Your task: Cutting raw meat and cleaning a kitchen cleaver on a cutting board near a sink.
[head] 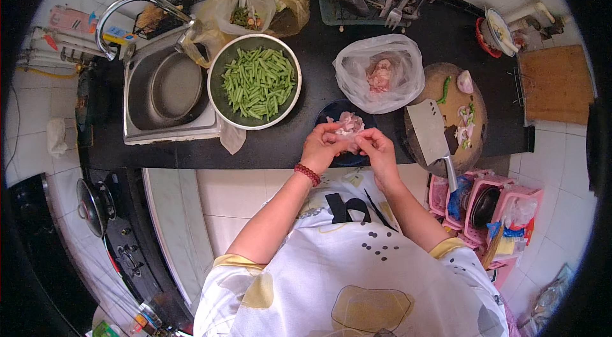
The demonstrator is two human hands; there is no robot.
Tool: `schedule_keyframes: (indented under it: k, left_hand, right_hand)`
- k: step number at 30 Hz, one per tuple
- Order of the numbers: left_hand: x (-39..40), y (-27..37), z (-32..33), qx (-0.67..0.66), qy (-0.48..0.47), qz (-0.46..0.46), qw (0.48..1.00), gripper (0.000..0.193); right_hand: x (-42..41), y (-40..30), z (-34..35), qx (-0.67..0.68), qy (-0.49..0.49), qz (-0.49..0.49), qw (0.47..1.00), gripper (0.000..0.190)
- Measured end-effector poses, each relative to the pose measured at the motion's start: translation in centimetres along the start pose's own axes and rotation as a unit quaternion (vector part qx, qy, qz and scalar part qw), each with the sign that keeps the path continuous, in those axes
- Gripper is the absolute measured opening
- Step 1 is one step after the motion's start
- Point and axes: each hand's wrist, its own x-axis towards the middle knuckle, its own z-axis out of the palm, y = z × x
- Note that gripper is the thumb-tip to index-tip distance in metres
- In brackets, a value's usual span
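Over a dark bowl (342, 161) at the counter's front edge, my left hand (319, 146) and my right hand (380, 148) meet, fingertips close together. Between them they grip a piece of raw meat (354, 142), partly hidden by the fingers. More raw meat pieces (351, 122) lie in the bowl just beyond. Behind it stands an opened clear plastic bag (346, 84) with a larger lump of raw meat (380, 76) inside. To the left sits a metal bowl (212, 98) of cut green beans (260, 81).
A cleaver (428, 131) lies on a round chopping board (442, 74), its handle past the front edge. Garlic pieces, a green chili (444, 89) and a shallot (464, 82) rest there too. A sink (136, 98) with a pan is at left; a utensil rack (330, 9) stands behind.
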Motion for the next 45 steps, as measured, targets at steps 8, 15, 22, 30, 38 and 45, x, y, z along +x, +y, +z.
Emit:
schedule_keyframes:
  k: [8,15,22,30,38,45]
  left_hand:
    - [0.4,-2.0,-0.8,0.023,0.013,0.014,1.000,0.030]
    - [-1.4,0.4,-0.1,0.400,0.094,0.229,0.882,0.018]
    - [-1.6,1.3,0.2,0.392,0.117,0.210,0.888,0.019]
    - [-1.6,1.6,-0.3,0.379,0.031,0.187,0.906,0.020]
    - [-1.7,2.5,0.7,0.389,0.060,0.245,0.886,0.034]
    - [-0.6,2.2,0.9,0.254,-0.029,0.265,0.930,0.030]
  right_hand:
    - [0.5,-0.6,-0.1,0.041,0.033,0.011,0.999,0.011]
    - [0.6,-0.9,-0.6,0.005,0.059,-0.021,0.998,0.008]
    - [0.7,-1.1,-0.6,-0.038,0.081,-0.030,0.996,0.007]
    - [0.6,-2.3,-0.8,-0.026,0.018,-0.002,0.999,0.009]
    - [0.0,-3.0,-0.7,-0.001,-0.024,0.040,0.999,0.008]
    - [0.0,-3.6,-1.0,-0.075,-0.091,-0.055,0.991,0.019]
